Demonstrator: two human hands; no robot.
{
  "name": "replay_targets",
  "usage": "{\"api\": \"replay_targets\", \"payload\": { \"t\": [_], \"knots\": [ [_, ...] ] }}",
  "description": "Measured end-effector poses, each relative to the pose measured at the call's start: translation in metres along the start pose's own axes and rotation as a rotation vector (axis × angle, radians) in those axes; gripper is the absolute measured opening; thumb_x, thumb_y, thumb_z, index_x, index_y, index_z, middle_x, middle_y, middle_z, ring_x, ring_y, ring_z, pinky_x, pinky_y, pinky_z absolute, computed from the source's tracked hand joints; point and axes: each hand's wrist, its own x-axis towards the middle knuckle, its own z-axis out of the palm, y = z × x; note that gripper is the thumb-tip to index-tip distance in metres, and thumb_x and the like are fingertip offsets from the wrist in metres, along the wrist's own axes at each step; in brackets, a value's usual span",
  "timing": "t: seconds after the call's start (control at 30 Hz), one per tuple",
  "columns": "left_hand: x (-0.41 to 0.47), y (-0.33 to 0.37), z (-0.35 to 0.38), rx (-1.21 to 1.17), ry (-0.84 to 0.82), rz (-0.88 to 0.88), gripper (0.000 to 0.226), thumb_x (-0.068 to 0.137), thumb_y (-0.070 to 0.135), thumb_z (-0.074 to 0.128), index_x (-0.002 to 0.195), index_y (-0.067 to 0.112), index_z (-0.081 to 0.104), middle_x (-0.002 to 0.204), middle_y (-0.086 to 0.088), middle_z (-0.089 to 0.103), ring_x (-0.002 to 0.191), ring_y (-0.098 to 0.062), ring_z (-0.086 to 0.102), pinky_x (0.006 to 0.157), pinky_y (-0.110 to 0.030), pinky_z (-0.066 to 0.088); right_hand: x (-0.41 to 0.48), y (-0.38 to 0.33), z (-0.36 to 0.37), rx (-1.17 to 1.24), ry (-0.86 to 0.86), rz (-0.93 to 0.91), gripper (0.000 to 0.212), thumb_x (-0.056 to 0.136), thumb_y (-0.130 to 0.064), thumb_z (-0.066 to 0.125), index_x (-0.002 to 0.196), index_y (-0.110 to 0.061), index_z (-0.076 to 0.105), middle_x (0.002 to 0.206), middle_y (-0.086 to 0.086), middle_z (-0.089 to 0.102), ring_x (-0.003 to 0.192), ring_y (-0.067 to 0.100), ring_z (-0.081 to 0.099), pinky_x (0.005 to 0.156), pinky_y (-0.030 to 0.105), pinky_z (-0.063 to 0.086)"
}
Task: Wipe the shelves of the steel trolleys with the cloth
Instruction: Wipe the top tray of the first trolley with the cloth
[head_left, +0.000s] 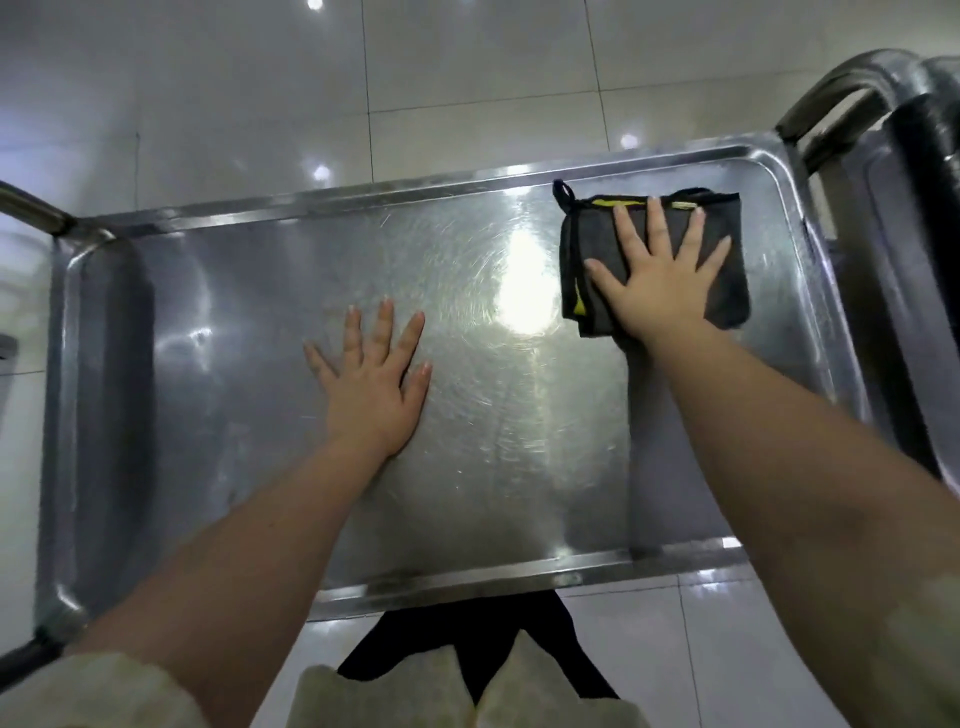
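A steel trolley's top shelf (218, 291), a shallow tray with a raised rim, fills the view below me. A folded dark grey cloth (727, 296) with black edging, a yellow strip and a small hanging loop lies flat in the shelf's far right corner. My right hand (660, 280) presses on the cloth with its fingers spread and straight. My left hand (371, 374) rests flat on the bare steel near the shelf's middle, fingers spread, holding nothing.
A second steel trolley (904, 171) with a curved tube handle stands close against the right end. Another tube handle (31, 210) shows at the shelf's far left corner. Glossy white floor tiles (208, 93) lie beyond the trolley.
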Motion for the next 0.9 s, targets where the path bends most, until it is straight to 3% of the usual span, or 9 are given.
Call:
{"api": "replay_targets", "payload": {
  "t": [0.17, 0.4, 0.47, 0.57, 0.67, 0.8, 0.9],
  "knots": [
    [0.006, -0.004, -0.001, 0.008, -0.008, -0.018, 0.056, 0.098, 0.059, 0.007, 0.153, 0.048, -0.001, 0.164, 0.011, -0.01, 0.15, -0.022, -0.015, 0.11, -0.07, -0.011, -0.019, -0.081, 0.014, 0.013, -0.007, -0.118, 0.077, 0.085, -0.08, 0.003, 0.152, -0.046, -0.008, 0.164, -0.006, -0.012, 0.147, 0.043, -0.015, 0.109, 0.072, -0.011],
    [0.003, -0.005, -0.002, 0.016, -0.027, -0.004, 0.053, 0.102, 0.054, 0.008, 0.151, 0.05, -0.009, 0.163, 0.011, -0.015, 0.148, -0.02, -0.023, 0.109, -0.07, -0.012, -0.226, -0.082, 0.073, 0.04, -0.047, -0.416, 0.076, 0.091, -0.074, 0.03, 0.155, -0.036, 0.017, 0.165, 0.005, 0.007, 0.147, 0.049, 0.002, 0.106, 0.077, 0.009],
    [0.004, -0.005, -0.003, 0.015, -0.031, -0.002, 0.053, 0.102, 0.053, 0.009, 0.151, 0.049, -0.01, 0.163, 0.011, -0.016, 0.147, -0.02, -0.025, 0.109, -0.07, -0.013, -0.203, -0.08, 0.067, 0.023, -0.024, -0.422, 0.072, 0.092, -0.073, 0.027, 0.155, -0.039, 0.017, 0.165, 0.003, 0.007, 0.147, 0.048, 0.001, 0.107, 0.076, 0.006],
    [0.006, -0.006, -0.002, 0.007, -0.019, 0.01, 0.053, 0.102, 0.054, 0.01, 0.151, 0.05, -0.01, 0.163, 0.012, -0.014, 0.148, -0.02, -0.023, 0.109, -0.069, -0.015, -0.112, -0.099, 0.041, 0.063, 0.023, -0.141, 0.07, 0.091, -0.074, 0.012, 0.153, -0.046, -0.002, 0.164, -0.003, -0.008, 0.146, 0.045, -0.013, 0.109, 0.071, -0.01],
    [0.006, -0.009, 0.002, 0.003, 0.01, 0.019, 0.052, 0.102, 0.055, 0.01, 0.151, 0.051, -0.006, 0.162, 0.013, -0.012, 0.149, -0.021, -0.019, 0.11, -0.069, -0.012, -0.019, -0.127, 0.018, 0.105, 0.022, 0.066, 0.071, 0.089, -0.075, 0.005, 0.152, -0.045, -0.011, 0.163, -0.003, -0.017, 0.144, 0.045, -0.019, 0.106, 0.073, -0.013],
    [0.007, -0.011, 0.004, 0.013, 0.035, 0.022, 0.053, 0.101, 0.056, 0.012, 0.152, 0.05, -0.002, 0.163, 0.013, -0.008, 0.151, -0.022, -0.012, 0.11, -0.069, -0.012, 0.024, -0.14, 0.003, 0.058, 0.003, -0.034, 0.074, 0.087, -0.078, 0.005, 0.153, -0.045, -0.006, 0.164, -0.004, -0.013, 0.145, 0.046, -0.016, 0.105, 0.072, -0.016],
    [0.008, -0.01, 0.003, 0.024, 0.028, 0.026, 0.054, 0.1, 0.059, 0.008, 0.152, 0.05, -0.003, 0.164, 0.012, -0.006, 0.151, -0.022, -0.014, 0.11, -0.068, -0.013, 0.02, -0.11, 0.004, -0.009, 0.029, -0.111, 0.076, 0.083, -0.083, 0.001, 0.151, -0.049, -0.006, 0.164, -0.007, -0.012, 0.147, 0.042, -0.013, 0.108, 0.069, -0.014]
  ]
}}
